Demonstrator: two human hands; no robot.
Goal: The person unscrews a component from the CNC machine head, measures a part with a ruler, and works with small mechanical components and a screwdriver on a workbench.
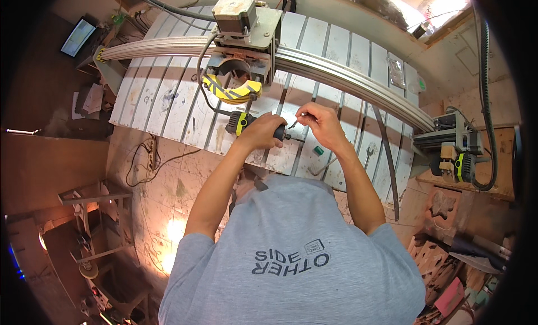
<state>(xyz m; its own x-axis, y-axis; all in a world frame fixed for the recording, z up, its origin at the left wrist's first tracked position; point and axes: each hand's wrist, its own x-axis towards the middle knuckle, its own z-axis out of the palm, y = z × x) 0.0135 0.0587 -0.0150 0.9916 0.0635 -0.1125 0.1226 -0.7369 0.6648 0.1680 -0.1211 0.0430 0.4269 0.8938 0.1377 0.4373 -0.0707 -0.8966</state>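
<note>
Curled over a black cylindrical power tool with a lime-green band (pixel 241 124), the left hand (pixel 261 132) grips it close to its dark nose end. Thumb and forefinger of the right hand (pixel 320 123) pinch a small, slender dark piece (pixel 292 125) just beside that end; whether the two touch, I cannot tell. The tool is at the white slatted table (pixel 314 31), near a yellow-and-black striped clamp ring (pixel 231 93). Nearer the right forearm lie a small green block (pixel 318 151) and a silvery metal wrench (pixel 370 152).
</note>
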